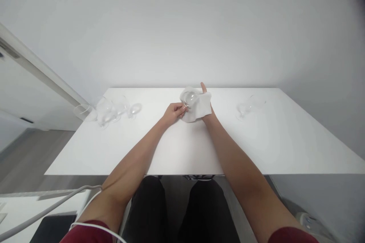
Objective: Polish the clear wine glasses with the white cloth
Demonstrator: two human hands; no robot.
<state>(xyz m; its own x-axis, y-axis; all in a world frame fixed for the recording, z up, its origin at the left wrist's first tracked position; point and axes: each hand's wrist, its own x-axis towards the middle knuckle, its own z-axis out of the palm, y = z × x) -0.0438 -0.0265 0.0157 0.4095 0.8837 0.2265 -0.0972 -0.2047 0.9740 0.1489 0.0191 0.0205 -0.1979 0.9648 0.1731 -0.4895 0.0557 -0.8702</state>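
Near the middle of the table, a clear stemmed glass (191, 98) lies tilted against a white cloth (203, 106). My left hand (175, 111) is closed, its thumb and fingers pinching the glass at its stem or foot, along with the cloth's near edge; which part exactly is hard to see. Behind the cloth is my right hand (203, 88), holding it against the glass bowl. Its thumb sticks up past the cloth, while the other fingers are hidden.
Several clear stemmed glasses (119, 106) stand close together on the left of the white table (188, 152). Another clear glass (252, 103) is on the right. A wall (188, 30) rises behind the table. A white cable (57, 207) crosses by my left arm.
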